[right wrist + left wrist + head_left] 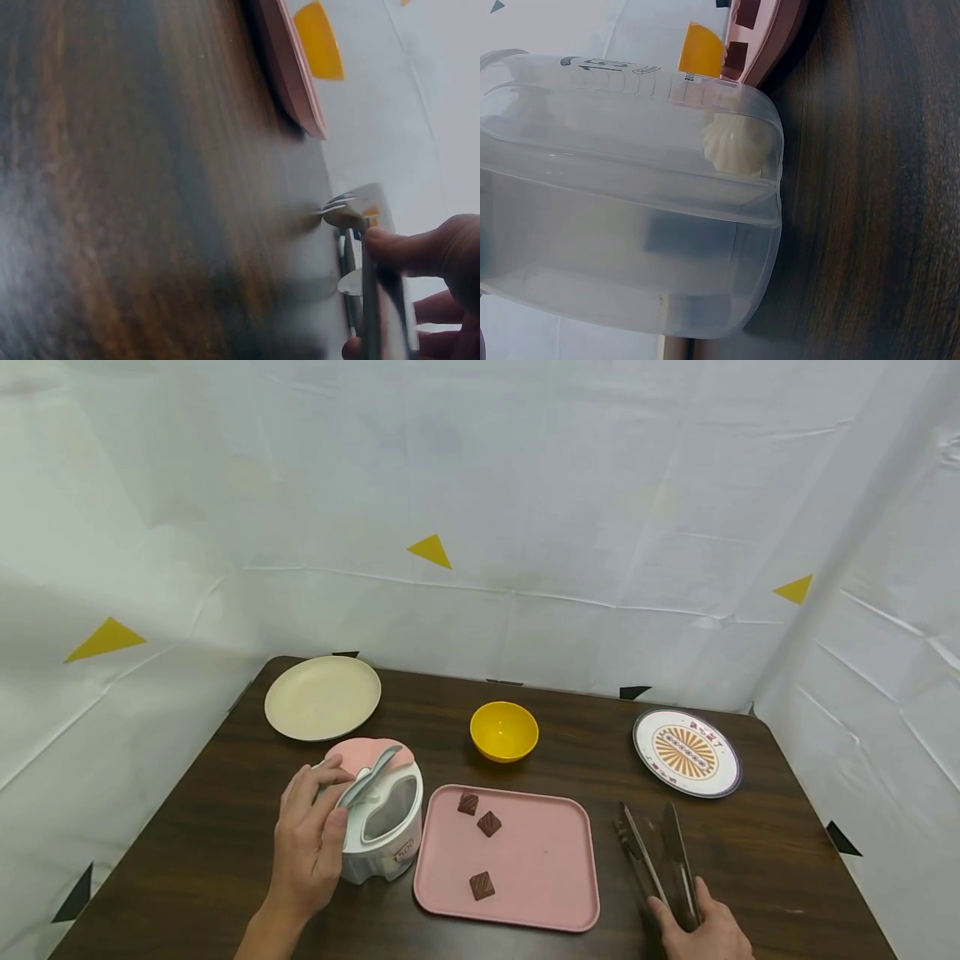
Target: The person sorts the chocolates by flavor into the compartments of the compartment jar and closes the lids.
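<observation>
On dark wood [202, 839], the left hand [306, 839] grips a lidded container [375, 866] (marked "1500") while the right hand [708, 933] clamps tongs [680, 853].

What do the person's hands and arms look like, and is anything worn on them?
The bare left hand wears no glove, and the visible forearm has no sleeve. The bare right hand also has no glove. No ring or marking shows. The right forearm is out of view.
</observation>
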Demonstrator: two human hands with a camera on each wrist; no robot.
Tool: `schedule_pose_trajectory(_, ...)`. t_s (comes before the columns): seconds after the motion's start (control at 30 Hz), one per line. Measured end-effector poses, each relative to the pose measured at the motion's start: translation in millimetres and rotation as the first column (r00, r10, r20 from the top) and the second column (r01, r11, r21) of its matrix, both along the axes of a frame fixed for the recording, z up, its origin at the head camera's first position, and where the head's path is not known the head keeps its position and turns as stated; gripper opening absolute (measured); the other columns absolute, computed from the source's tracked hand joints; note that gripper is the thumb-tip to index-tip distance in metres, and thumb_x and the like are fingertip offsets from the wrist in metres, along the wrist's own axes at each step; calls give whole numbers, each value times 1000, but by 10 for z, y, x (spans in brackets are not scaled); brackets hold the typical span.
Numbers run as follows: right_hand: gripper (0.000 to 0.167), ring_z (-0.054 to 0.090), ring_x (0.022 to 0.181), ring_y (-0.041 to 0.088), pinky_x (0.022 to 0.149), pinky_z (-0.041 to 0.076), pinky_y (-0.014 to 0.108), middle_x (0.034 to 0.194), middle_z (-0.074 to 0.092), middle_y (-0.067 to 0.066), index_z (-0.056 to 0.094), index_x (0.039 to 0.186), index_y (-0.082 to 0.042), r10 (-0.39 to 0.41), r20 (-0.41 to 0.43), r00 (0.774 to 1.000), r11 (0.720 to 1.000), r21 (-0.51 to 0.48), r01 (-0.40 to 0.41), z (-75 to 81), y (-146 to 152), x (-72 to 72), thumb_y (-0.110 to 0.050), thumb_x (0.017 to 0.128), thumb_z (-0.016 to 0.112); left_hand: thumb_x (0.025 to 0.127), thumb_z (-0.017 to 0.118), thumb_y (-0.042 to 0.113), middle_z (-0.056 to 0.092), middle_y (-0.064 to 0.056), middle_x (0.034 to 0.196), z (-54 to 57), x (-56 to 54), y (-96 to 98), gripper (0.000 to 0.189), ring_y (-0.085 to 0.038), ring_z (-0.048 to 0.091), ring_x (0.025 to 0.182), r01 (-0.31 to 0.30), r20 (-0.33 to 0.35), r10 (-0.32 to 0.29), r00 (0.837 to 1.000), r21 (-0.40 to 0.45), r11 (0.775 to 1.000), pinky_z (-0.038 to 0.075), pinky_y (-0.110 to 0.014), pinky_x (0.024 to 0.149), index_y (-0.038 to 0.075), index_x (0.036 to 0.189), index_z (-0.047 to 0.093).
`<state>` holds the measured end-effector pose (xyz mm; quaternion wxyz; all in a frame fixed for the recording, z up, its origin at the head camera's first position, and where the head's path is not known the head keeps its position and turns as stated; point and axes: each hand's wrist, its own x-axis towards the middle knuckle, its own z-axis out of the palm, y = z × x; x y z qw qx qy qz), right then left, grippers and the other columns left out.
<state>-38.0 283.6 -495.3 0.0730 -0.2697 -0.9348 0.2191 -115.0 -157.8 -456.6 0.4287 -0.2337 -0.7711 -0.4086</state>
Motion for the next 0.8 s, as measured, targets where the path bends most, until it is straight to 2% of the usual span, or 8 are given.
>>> schedule_pose_trajectory(0.4,84,55,102,58,82,44,62,119,56,38,47,135,9,10,42,999,1000,13,-10,-27,28,-8,-46,79,75,97,46,18,62,-17,108,9,8,14,31,-40,54,121,-2,4,2,1000,-7,1000,21,-58,110,0,99,71)
schedule_pose_trajectory(0.6,92,49,113,58,90,40,65,130,49,37,43,138,10,25,79,997,1000,-19,-23,24,53,-13,-53,79,73,98,46,19,62,-16,108,7,5,11,31,-40,53,121,3,7,-3,1000,-7,1000,21,-61,108,1,99,71)
schedule_pose_trajectory(0.73,91,41,123,57,96,35,66,141,40,33,40,142,9,79,39,996,997,-9,-78,169,0,-26,-51,81,72,98,46,19,62,-16,108,7,3,7,31,-40,53,122,4,10,-4,1000,-5,1000,20,-62,108,1,99,71)
schedule_pose_trajectory(0.8,86,40,124,56,95,35,66,144,40,29,42,143,6,124,-31,992,992,6,-123,264,-81,-33,-48,83,72,98,46,19,62,-16,108,7,3,6,31,-40,53,122,4,9,-4,1000,-5,1000,20,-62,108,1,99,71)
